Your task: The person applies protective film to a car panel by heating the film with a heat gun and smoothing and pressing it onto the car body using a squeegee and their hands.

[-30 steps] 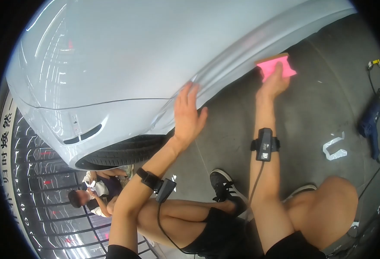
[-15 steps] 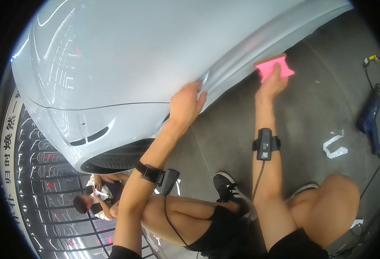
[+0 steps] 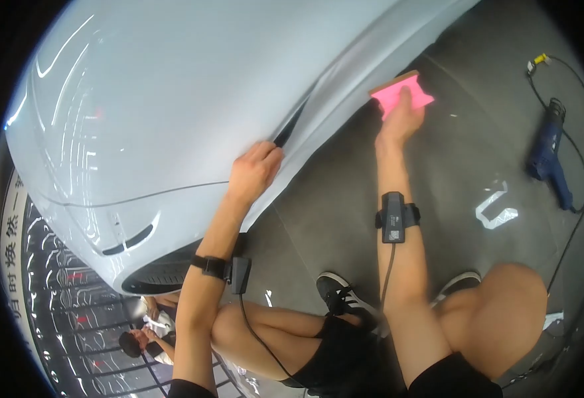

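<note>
In the head view, my left hand (image 3: 255,172) is closed on the edge of a pale wrap film (image 3: 305,142) along the lower side of the light grey car body (image 3: 179,99). Beside its fingers, a narrow dark gap shows between the body and the film; the fingertips are partly hidden. My right hand (image 3: 401,124) grips a pink squeegee (image 3: 401,93) with a brown edge strip. The squeegee is held over the floor, just off the film's outer edge.
A blue heat gun (image 3: 548,149) with a cable lies on the floor at right. Near it is a clear film scrap (image 3: 496,209). The car's tyre (image 3: 159,272) is at lower left, with a seated person (image 3: 152,331) beyond it.
My left hand has closed and shifted down and left, and the dark gap beside it has widened. The camera view has shifted. The squeegee is still in my right hand.
</note>
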Available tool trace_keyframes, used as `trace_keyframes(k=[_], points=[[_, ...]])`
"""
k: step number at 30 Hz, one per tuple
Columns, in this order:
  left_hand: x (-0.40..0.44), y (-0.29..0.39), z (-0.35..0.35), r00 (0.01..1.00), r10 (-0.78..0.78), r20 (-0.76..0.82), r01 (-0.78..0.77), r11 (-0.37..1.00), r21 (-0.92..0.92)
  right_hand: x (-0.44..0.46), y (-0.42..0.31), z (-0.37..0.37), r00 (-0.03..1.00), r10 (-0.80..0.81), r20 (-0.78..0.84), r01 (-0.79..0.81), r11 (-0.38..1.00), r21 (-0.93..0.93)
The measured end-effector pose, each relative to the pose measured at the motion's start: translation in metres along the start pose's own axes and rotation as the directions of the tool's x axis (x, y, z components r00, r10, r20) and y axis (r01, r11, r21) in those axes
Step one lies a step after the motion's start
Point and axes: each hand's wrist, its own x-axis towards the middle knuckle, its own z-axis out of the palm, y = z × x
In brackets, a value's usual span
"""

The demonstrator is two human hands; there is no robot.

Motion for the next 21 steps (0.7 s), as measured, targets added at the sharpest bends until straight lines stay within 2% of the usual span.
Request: trace_keyframes(k=[2, 3, 5, 9, 11, 12, 14, 15, 16, 17, 19, 21], points=[[-0.004, 0.002, 0.004, 0.978, -0.142, -0.149, 0.127, 0.986, -0.109, 0.001, -0.009, 0.001, 0.999, 0.038, -0.013, -0.037, 0.999, 0.028], [0.002, 0.008, 0.001, 0.981, -0.129, -0.142, 0.114, 0.987, -0.110, 0.002, -0.009, 0.000, 0.997, 0.079, -0.001, -0.078, 0.995, 0.055], [0.017, 0.028, 0.002, 0.885, -0.464, -0.030, 0.418, 0.821, -0.389, 0.008, -0.003, 0.000, 0.998, 0.061, 0.013, -0.062, 0.997, 0.054], [0.053, 0.041, 0.002, 0.892, -0.436, -0.121, 0.396, 0.881, -0.260, 0.018, 0.002, 0.001, 0.997, 0.042, 0.059, -0.044, 0.999, 0.021], [0.065, 0.041, -0.004, 0.873, -0.485, -0.040, 0.478, 0.870, -0.122, 0.020, 0.005, -0.001, 0.997, 0.039, 0.062, -0.040, 0.999, 0.002], [0.071, 0.038, -0.006, 0.872, -0.488, -0.039, 0.481, 0.869, -0.119, 0.020, 0.006, -0.002, 0.998, 0.035, 0.058, -0.034, 0.999, -0.011], [0.078, 0.032, -0.007, 0.906, -0.406, 0.117, 0.408, 0.913, 0.010, 0.019, 0.008, -0.003, 0.997, 0.046, 0.059, -0.045, 0.999, -0.013], [0.075, 0.031, -0.003, 0.905, -0.409, 0.118, 0.411, 0.912, 0.012, 0.017, 0.007, -0.003, 0.997, 0.053, 0.058, -0.052, 0.998, -0.016], [0.069, 0.029, 0.006, 0.981, -0.191, 0.012, 0.191, 0.981, 0.014, 0.016, 0.007, -0.003, 0.997, 0.054, 0.058, -0.053, 0.998, -0.018], [0.070, 0.029, 0.010, 0.994, 0.047, -0.098, -0.043, 0.998, 0.041, 0.018, 0.005, -0.002, 0.994, 0.073, 0.076, -0.073, 0.997, 0.000], [0.067, 0.033, 0.015, 0.990, 0.039, -0.139, -0.041, 0.999, -0.008, 0.028, -0.001, -0.001, 0.993, 0.081, 0.085, -0.083, 0.996, 0.018], [0.066, 0.022, 0.015, 0.972, -0.019, -0.235, -0.007, 0.994, -0.109, 0.041, -0.007, 0.002, 0.983, 0.017, 0.184, -0.020, 1.000, 0.014]])
